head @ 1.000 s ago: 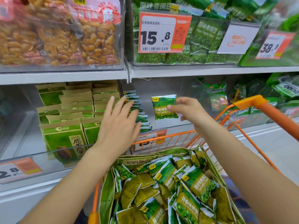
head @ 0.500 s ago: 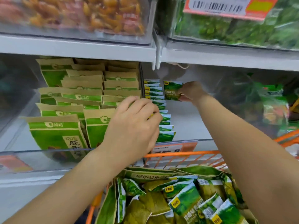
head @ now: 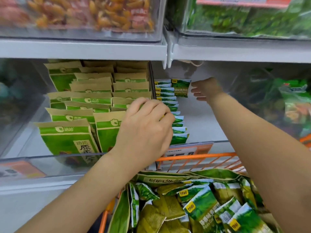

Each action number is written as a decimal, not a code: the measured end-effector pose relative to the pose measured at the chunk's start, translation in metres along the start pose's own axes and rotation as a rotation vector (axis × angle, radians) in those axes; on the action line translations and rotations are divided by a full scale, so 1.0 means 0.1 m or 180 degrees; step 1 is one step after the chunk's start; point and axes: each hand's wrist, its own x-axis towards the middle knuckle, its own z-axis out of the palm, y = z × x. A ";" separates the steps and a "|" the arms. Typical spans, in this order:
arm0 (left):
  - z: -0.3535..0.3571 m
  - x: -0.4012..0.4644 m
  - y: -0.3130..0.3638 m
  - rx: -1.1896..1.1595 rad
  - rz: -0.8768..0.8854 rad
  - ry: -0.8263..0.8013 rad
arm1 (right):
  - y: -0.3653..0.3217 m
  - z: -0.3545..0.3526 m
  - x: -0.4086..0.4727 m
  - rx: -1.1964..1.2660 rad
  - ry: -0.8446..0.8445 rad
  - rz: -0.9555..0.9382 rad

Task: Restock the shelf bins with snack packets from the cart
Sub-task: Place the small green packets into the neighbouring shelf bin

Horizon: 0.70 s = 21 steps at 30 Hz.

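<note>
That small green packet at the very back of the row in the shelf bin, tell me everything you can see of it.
The small green packet is a flat, glossy pouch with crimped edges, printed with a green field scene, a yellow logo at its top left corner and pale lettering across the middle. It stands upright, facing forward, at the back of the row of like packets in the clear bin. The right hand is just beside its right edge, fingers loose; whether they touch it cannot be told.

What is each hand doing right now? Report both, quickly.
Left hand: fingers curled onto the row of small green packets in the bin.
Right hand: open, fingers spread beside the rear packet, apparently not gripping it.
</note>
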 end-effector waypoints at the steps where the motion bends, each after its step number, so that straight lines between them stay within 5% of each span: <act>1: -0.01 0.00 -0.01 0.0008 0.0026 -0.0035 | -0.05 -0.07 -0.14 0.0144 -0.0022 0.0012; 5: -0.08 -0.04 0.00 0.0014 0.0111 -0.0086 | -0.17 -0.37 -0.93 0.0407 -0.0044 -0.0250; 11: -0.31 -0.07 0.28 -0.0819 0.0194 -0.0053 | 0.06 -0.84 -2.05 -0.1494 -0.0316 -0.1011; 14: -0.50 -0.18 0.64 -0.1951 0.0036 -0.1372 | 0.30 -0.98 -2.39 -0.2492 -0.0650 -0.0831; 17: -0.51 -0.32 0.94 -0.2122 0.0070 -0.2945 | 0.62 -1.00 -2.52 -0.2476 -0.1184 -0.0560; 21: -0.45 -0.39 1.10 -0.2149 0.0196 -0.3322 | 0.87 -0.88 -2.38 -0.2172 -0.0932 -0.0653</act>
